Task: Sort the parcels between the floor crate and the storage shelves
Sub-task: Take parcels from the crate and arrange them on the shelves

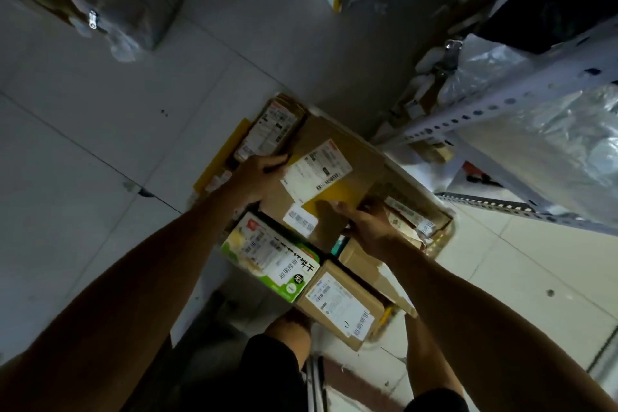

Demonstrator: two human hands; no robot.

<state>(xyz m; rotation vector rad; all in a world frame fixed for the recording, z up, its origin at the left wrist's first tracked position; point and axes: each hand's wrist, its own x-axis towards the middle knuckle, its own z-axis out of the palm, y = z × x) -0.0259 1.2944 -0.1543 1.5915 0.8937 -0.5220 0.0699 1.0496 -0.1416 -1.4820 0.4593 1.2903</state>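
1. Left hand (257, 174): fingers curled over the near-left edge of the big box (334, 174). The box body extends away from these fingertips, up-right.
2. Right hand (366, 222): fingers bent onto the box's near-right edge; the thumb side is hidden, so clamp depth cannot be told.
3. The box lies flat on top of the other parcels in the crate (446, 237), between both hands, its long axis running from one hand to the other.
4. Judgement: lift with both hands evenly; the shelf (501, 110) stands beyond the right fingers, so the right hand is nearer.
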